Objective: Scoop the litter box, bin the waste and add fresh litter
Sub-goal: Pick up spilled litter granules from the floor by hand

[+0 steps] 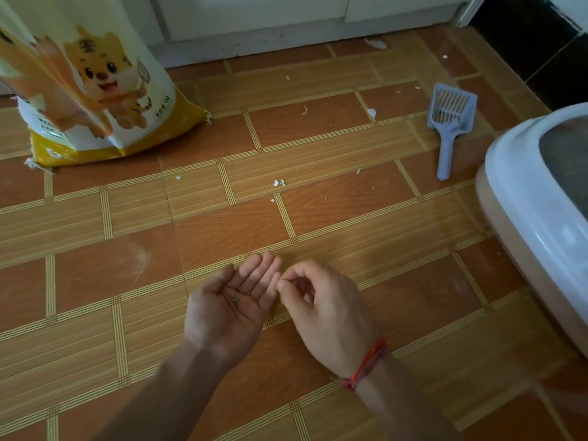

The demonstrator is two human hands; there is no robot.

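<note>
My left hand (234, 305) lies palm up over the floor with straight fingers, and a few small dark litter grains (238, 294) sit in the palm. Close beside it, my right hand (321, 308) has its thumb and forefinger pinched together at the left fingertips; whether a grain sits between them is too small to tell. The pale blue slotted scoop (449, 122) lies flat on the floor at the upper right. The litter box (521, 198), white rim over a beige base, stands at the right edge with grey litter inside. A white and yellow litter bag (95, 90) with a cartoon tiger stands at the upper left.
The floor (222, 227) is orange-brown tile with striped bands. White scraps (279, 183) are scattered across its middle and back. A white cabinet base (254, 30) runs along the far edge. A dark tiled wall (547, 49) fills the top right corner.
</note>
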